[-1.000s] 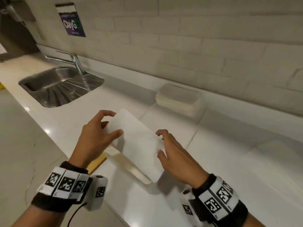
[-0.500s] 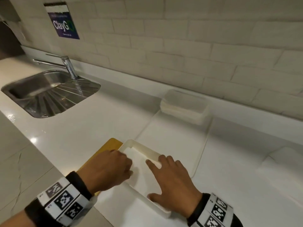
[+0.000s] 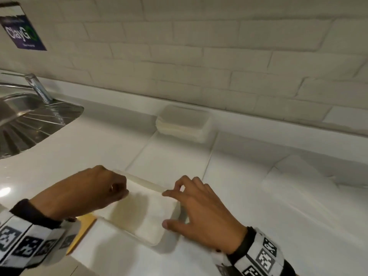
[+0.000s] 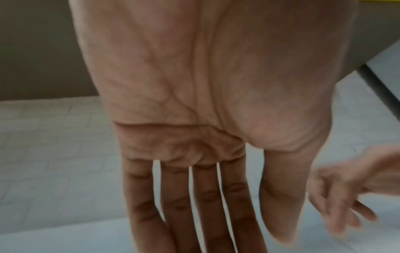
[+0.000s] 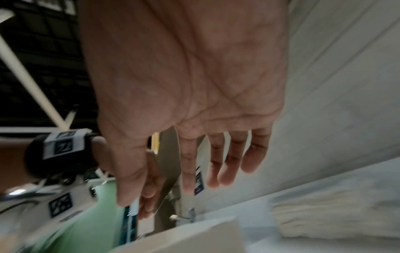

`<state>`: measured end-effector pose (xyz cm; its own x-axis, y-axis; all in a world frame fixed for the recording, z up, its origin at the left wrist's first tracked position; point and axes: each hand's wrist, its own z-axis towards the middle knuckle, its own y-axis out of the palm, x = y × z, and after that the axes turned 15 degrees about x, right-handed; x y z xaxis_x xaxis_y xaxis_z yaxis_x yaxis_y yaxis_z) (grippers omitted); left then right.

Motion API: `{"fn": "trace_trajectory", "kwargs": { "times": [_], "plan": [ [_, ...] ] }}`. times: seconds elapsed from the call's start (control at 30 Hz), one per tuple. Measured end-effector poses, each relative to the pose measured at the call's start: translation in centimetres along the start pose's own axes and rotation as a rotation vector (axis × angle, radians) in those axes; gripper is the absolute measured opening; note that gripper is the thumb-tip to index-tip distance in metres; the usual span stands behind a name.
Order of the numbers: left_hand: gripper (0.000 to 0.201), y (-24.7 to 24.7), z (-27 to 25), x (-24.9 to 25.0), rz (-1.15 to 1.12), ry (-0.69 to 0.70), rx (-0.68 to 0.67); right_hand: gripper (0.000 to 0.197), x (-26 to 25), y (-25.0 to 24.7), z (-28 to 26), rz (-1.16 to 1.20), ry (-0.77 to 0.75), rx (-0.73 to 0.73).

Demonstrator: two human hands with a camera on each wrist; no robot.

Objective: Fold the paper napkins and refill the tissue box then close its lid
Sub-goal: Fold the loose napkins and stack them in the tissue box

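An open white tissue box (image 3: 139,237) lies on the counter near its front edge, with a folded white napkin (image 3: 143,208) lying flat inside. My left hand (image 3: 119,191) is over the box's left end, and the left wrist view shows its fingers (image 4: 205,205) straight with nothing in them. My right hand (image 3: 179,208) hovers at the box's right end with spread, relaxed fingers (image 5: 214,162) that hold nothing. A yellow wooden lid (image 3: 83,230) lies partly under the box, below my left wrist.
A stack of white napkins (image 3: 182,124) sits at the back against the tiled wall. More loose napkins (image 3: 298,176) lie to the right. A steel sink (image 3: 29,120) with a faucet (image 3: 37,86) is at the far left.
Both hands held the folded napkin in the air, then lowered it into the box and pressed it flat. Now they have let go and rest at the box's two ends.
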<state>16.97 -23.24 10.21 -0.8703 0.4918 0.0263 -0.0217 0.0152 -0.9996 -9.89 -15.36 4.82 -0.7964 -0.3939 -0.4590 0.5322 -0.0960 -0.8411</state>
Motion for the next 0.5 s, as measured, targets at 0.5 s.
{"fn": "trace_trajectory", "kwargs": {
  "times": [0.5],
  "plan": [
    [0.032, 6.8, 16.6, 38.7, -0.045, 0.52, -0.082, 0.06, 30.8, -16.4, -25.7, -0.386, 0.895, -0.052]
  ]
}}
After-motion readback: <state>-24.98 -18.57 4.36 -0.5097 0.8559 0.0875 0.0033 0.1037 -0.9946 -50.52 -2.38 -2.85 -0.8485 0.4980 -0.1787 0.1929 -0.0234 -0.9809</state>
